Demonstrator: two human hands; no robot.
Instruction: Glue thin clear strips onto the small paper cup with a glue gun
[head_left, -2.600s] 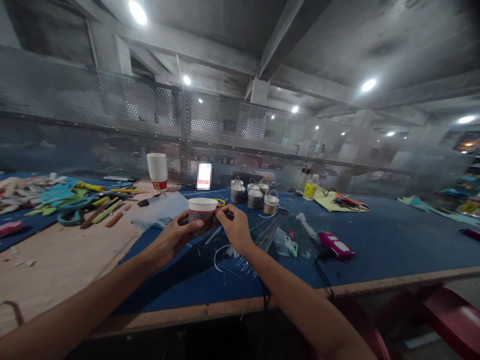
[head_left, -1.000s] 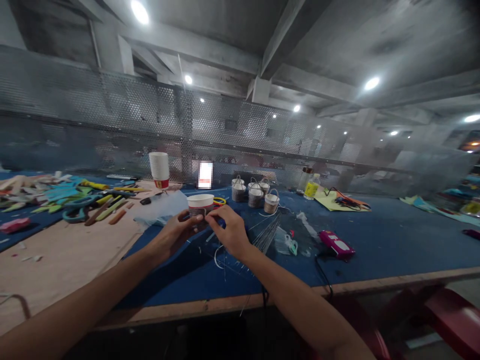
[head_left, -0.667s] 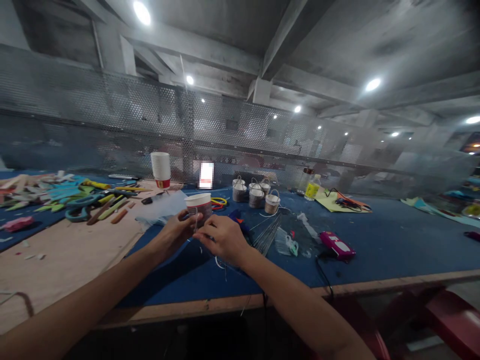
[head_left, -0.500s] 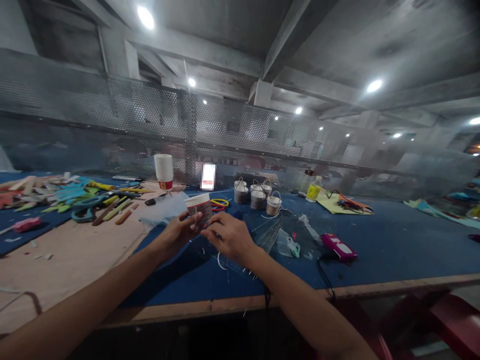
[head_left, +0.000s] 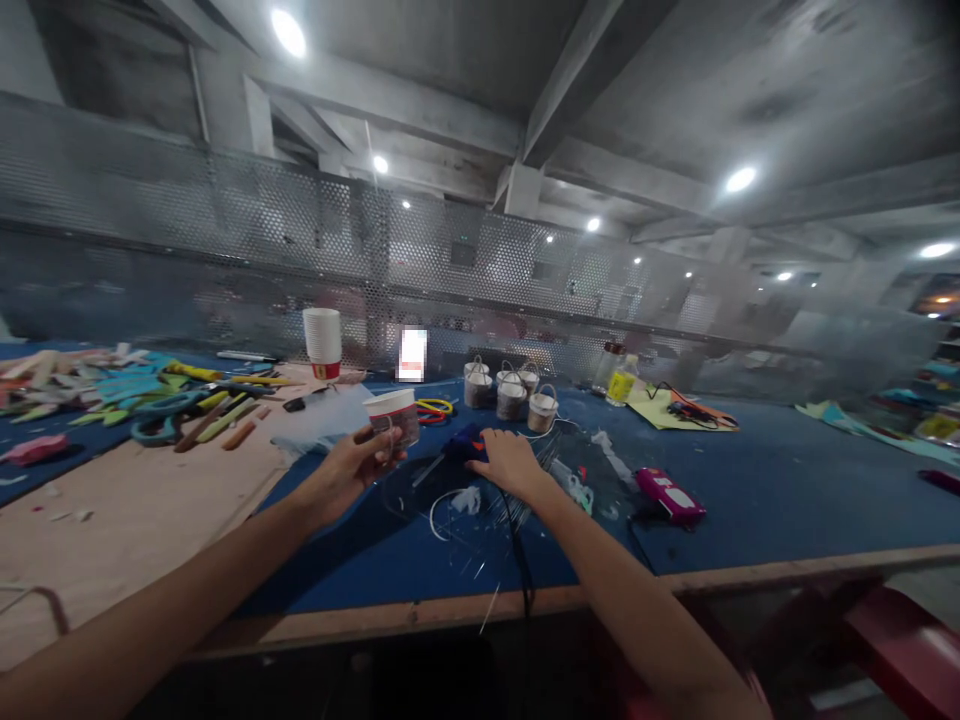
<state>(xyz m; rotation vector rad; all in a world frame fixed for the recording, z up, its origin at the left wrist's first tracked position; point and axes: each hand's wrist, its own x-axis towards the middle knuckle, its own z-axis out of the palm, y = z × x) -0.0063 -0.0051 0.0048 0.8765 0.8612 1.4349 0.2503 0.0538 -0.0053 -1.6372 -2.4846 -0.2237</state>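
My left hand is closed around the side of a small paper cup, which has a white rim, a red line and a dark, partly covered wall. The cup is held above the blue table, tilted slightly. To its right, my right hand has its thumb and fingers around the back of a blue hot glue gun with an orange part. The nozzle points left and down toward the table. A black cord runs from below this hand over the front edge.
Several small bucket-like cups with handles stand behind my right hand. A stack of paper cups, scissors and coloured scraps lie left. Clear thin sticks and a white loop lie in front; a magenta device sits right.
My right hand has left the cup and moved right onto the glue gun. My left hand keeps the cup at nearly the same place.
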